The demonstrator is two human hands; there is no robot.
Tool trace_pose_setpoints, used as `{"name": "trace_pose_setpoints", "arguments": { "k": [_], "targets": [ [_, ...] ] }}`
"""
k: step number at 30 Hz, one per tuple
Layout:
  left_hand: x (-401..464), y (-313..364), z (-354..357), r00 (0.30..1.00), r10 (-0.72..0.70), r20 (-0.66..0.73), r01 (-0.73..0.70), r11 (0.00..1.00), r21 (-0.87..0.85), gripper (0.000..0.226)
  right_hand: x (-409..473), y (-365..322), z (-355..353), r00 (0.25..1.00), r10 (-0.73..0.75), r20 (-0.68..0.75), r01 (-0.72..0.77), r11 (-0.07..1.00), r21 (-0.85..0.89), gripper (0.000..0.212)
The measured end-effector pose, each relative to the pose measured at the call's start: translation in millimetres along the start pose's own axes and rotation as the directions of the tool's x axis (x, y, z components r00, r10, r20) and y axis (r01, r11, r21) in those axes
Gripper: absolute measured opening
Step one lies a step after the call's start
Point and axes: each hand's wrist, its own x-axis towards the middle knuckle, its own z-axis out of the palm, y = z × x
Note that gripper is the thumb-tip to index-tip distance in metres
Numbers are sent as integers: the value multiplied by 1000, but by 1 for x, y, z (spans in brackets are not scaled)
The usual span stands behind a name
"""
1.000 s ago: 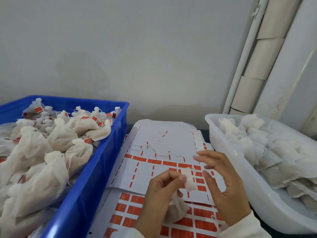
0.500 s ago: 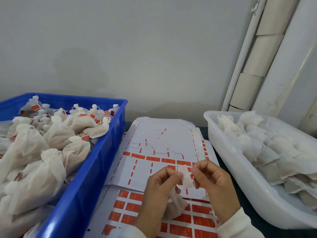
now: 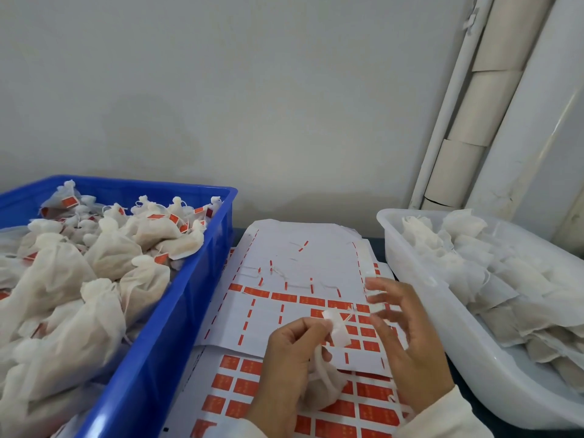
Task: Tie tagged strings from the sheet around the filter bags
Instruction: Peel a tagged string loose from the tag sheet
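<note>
My left hand [image 3: 290, 352] pinches the neck of a white filter bag [image 3: 338, 331]; the bag's twisted top sticks up past my fingers and its body hangs below my palm. A thin string end shows beside the bag's top. My right hand [image 3: 407, 339] hovers just right of the bag, blurred, fingers spread and holding nothing I can make out. Under both hands lies the white sheet [image 3: 303, 257] with orange tags and strings, most of its upper rows stripped. A second sheet [image 3: 240, 384], full of orange tags, lies beneath it.
A blue crate [image 3: 177, 314] at the left holds several tied, tagged bags. A white tub [image 3: 420, 298] at the right holds untied filter bags. A grey wall stands behind, and pale pipes [image 3: 474, 105] run up at the right.
Half a second ago my right hand pinched at the bag's top beside my left fingers. It has since drawn away to the right and spread its fingers. My left hand keeps its hold.
</note>
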Motion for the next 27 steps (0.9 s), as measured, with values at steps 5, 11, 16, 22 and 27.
{"name": "trace_pose_setpoints", "arguments": {
  "k": [5, 11, 16, 22, 27],
  "targets": [
    [2, -1, 0, 999, -41, 27, 41, 999, -13, 17, 1, 2, -2, 929, -322, 182, 357, 909, -214, 33],
    [7, -7, 1, 1000, -24, -6, 25, 998, 54, 16, 1, 5, 2, 907, -398, 137, 421, 874, -244, 16],
    [10, -7, 1, 999, -34, -18, 35, 998, 43, 12, 1, 2, -3, 895, -423, 143, 446, 862, -241, 25],
    [7, -4, -2, 994, -108, 7, 108, 992, -67, 8, 2, 4, -5, 890, -431, 145, 454, 862, -225, 21],
    [5, 0, -2, 973, -224, 51, 230, 958, -173, 17, 2, 7, -1, 895, -423, 139, 446, 855, -265, 11]
  ]
}}
